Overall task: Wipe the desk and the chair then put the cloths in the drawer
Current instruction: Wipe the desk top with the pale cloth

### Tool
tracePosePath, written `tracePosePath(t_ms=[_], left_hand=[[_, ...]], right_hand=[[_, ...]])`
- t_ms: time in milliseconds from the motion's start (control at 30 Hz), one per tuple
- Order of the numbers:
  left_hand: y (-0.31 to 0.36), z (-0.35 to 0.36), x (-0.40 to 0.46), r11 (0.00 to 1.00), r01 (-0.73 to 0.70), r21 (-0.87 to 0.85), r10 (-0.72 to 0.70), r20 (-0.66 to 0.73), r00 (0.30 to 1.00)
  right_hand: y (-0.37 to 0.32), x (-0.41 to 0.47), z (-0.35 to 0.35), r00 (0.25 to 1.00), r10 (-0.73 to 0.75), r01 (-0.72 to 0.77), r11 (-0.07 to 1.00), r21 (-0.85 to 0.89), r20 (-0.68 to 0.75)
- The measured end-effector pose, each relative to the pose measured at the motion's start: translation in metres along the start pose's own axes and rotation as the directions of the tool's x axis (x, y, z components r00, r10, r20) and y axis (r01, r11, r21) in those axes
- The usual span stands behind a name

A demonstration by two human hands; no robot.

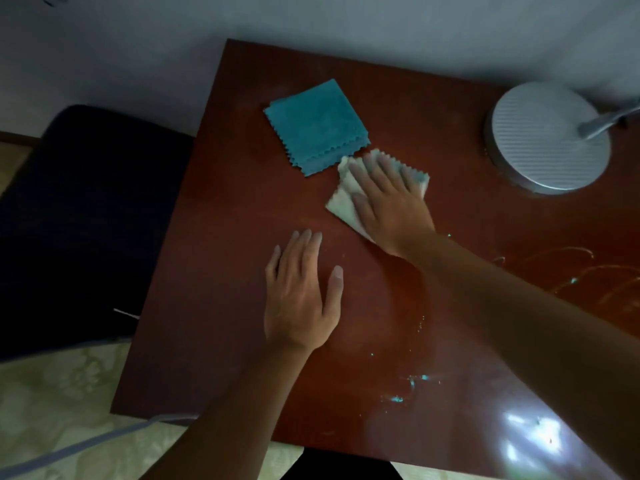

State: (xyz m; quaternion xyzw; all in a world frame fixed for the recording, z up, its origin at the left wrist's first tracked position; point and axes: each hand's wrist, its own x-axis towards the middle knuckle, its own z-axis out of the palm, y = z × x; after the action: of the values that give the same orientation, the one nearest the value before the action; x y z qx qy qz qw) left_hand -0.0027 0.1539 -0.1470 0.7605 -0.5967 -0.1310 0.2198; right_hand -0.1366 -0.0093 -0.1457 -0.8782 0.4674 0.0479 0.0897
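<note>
Where the right hand [388, 202] presses, the pale cloth [341, 202] lies crumpled

Two cloths [317, 128], one lamp [549, 138]

Two bare forearms, no sleeves, left hand [299, 296], right hand [389, 207]
</note>
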Motion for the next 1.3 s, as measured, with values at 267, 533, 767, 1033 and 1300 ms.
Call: tracePosePath(t_ms=[267,533,767,1033,1300], left_hand=[[-0.002,-0.001,0.001,0.999,0.006,-0.043,-0.005,0.006,1.000],[0.022,0.010,0.020,0.998,-0.062,0.017,0.061,0.016,0.998],[0.077,0.046,0.090,0.997,-0.061,0.055,0.058,0.069,0.996],[0.084,0.054,0.098,0.990,-0.063,0.123,0.056,0.056,0.997],[0.081,0.056,0.095,0.989,-0.059,0.138,0.054,0.041,0.998]], right_hand=[[-0.051,-0.083,0.019,0.946,-0.311,0.314,0.949,-0.021,0.093],[0.051,-0.030,-0.001,0.968,-0.240,0.243,0.969,-0.034,0.069],[0.134,0.064,-0.019,0.994,-0.093,0.095,0.995,0.020,-0.058],[0.147,0.138,-0.032,0.988,0.080,-0.069,0.994,0.083,-0.135],[0.127,0.012,-0.009,0.969,-0.240,0.241,0.970,0.017,-0.053]])
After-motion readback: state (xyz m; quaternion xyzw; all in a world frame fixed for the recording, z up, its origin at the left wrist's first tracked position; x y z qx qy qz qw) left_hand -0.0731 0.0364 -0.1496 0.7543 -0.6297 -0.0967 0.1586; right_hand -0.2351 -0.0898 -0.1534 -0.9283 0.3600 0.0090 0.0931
